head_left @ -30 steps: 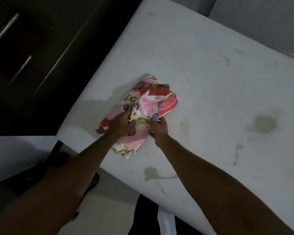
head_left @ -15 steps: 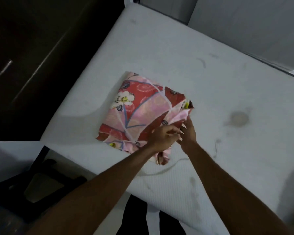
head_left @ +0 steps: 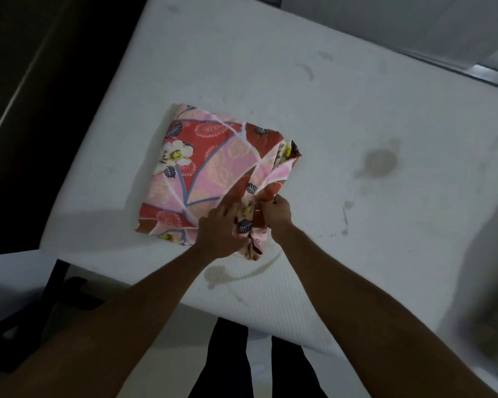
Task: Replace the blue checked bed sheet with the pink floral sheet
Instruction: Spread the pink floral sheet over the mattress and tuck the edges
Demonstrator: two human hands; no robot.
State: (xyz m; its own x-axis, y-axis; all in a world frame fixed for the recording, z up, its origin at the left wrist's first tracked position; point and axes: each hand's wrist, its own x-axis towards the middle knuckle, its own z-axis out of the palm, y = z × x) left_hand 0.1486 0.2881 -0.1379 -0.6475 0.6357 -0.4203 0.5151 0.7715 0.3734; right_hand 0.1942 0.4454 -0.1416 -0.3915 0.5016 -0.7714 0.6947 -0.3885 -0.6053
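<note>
Dim room. A bare white mattress [head_left: 328, 124] fills most of the view, with a dark wardrobe [head_left: 26, 81] along its left side and a pale wall [head_left: 385, 18] behind it. The mattress carries a round brownish stain [head_left: 380, 163] at right and a second, streaked stain [head_left: 222, 275] near its front edge.

The pink floral sheet [head_left: 207, 168] lies folded in a rough square on the mattress, toward the left edge and near the front. Its near right corner is loose and bunched.

The left hand [head_left: 222, 228] lies on that corner, its grip closed, fingers curled into the gathered cloth. The right hand [head_left: 276, 211] is just beside it, its grip pinched round a twisted fold of the same corner. The two hands are nearly touching.

Dark-trousered legs [head_left: 227, 363] stand at the front edge of the mattress.
</note>
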